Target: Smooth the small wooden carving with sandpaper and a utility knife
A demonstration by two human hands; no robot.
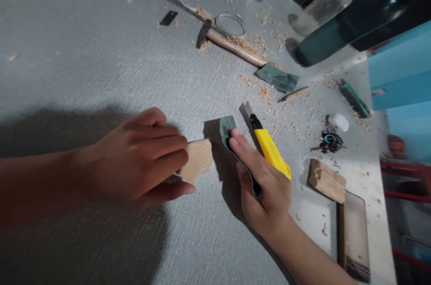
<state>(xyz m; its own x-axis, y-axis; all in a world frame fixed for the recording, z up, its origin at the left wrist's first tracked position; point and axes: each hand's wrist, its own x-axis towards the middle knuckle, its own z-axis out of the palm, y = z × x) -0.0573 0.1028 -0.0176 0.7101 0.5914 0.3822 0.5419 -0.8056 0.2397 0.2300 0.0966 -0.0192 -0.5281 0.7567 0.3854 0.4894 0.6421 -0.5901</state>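
Note:
My left hand (153,159) is closed around a small pale piece of wood (198,159), whose shaped end sticks out past the fingers toward the right. The rest of the wood is covered by the hand. A folded strip of green sandpaper (227,125) is pinched in my right hand (261,181), its free end pointing away from me. A short gap separates the sandpaper from the wood. Just beyond the right hand lies a yellow utility knife (272,152) with its blade out.
Farther back are a hammer (235,47), a tape roll (230,24), another sandpaper piece (278,77) and wood shavings. Bottles (336,29) stand at the upper right. A wood block (326,180), a black-and-blue item (332,141) and a green-edged tool (354,98) lie at the right.

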